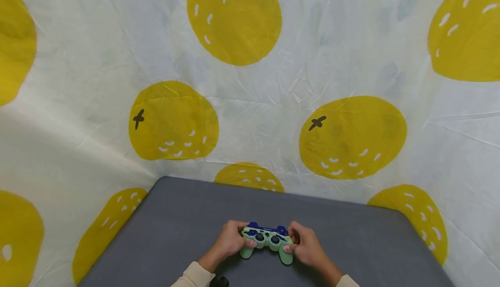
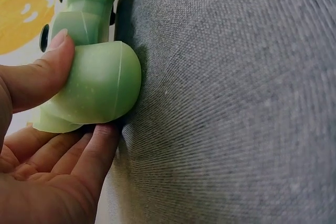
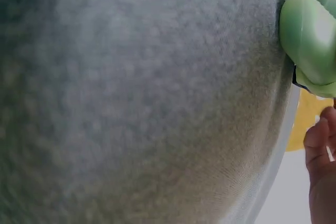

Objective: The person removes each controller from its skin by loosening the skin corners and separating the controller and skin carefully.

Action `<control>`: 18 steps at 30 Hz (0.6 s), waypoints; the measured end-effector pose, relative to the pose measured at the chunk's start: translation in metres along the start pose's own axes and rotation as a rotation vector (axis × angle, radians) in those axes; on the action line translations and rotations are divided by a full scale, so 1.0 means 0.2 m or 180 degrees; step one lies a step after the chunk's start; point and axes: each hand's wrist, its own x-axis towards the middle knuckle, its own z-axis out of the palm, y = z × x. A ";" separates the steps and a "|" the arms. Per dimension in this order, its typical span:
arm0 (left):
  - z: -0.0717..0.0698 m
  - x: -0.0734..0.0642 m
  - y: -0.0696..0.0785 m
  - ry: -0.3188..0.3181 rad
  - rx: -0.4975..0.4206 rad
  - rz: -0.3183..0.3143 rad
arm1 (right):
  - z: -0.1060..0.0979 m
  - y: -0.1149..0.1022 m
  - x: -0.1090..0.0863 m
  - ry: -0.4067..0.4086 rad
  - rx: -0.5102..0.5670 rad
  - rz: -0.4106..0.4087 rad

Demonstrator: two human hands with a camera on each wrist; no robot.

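Note:
A game controller (image 1: 267, 239) with a pale green cover and dark blue top parts is held between both hands, low over or on the grey cloth surface. My left hand (image 1: 230, 239) grips its left handle (image 2: 105, 85); the thumb lies on top, and the fingers reach around the outer side in the left wrist view. My right hand (image 1: 308, 245) holds the other side, thumb on the right handle (image 3: 310, 35) and curled index finger near the top corner. In the right wrist view, curled fingers (image 3: 317, 145) show apart from the handle; the thumb is out of frame.
The grey cloth-covered surface (image 1: 183, 217) spreads around the hands. White fabric (image 1: 258, 117) printed with yellow fruit hangs behind and along both sides. A small black object (image 1: 220, 282) shows at the bottom edge by the left sleeve.

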 end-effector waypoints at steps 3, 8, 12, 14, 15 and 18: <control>-0.01 0.00 0.00 0.0015 0.0054 -0.0012 | 0.00 -0.03 0.01 -0.0065 -0.0163 0.0143; -0.01 0.00 0.00 -0.0002 0.0061 -0.0080 | -0.01 -0.11 0.05 -0.0223 -0.0598 0.0358; -0.01 0.00 0.01 -0.0004 0.0060 -0.0084 | -0.02 -0.16 0.07 -0.0247 -0.0361 0.0527; -0.01 0.00 0.01 0.0027 0.0077 -0.0046 | -0.01 -0.19 0.08 -0.0277 -0.0137 0.0661; 0.00 0.01 0.01 0.0043 0.0085 -0.0029 | -0.01 -0.20 0.08 -0.0297 0.0005 0.0763; 0.00 0.01 0.01 0.0114 0.0118 0.0010 | 0.02 -0.24 0.11 -0.0260 0.0238 0.1031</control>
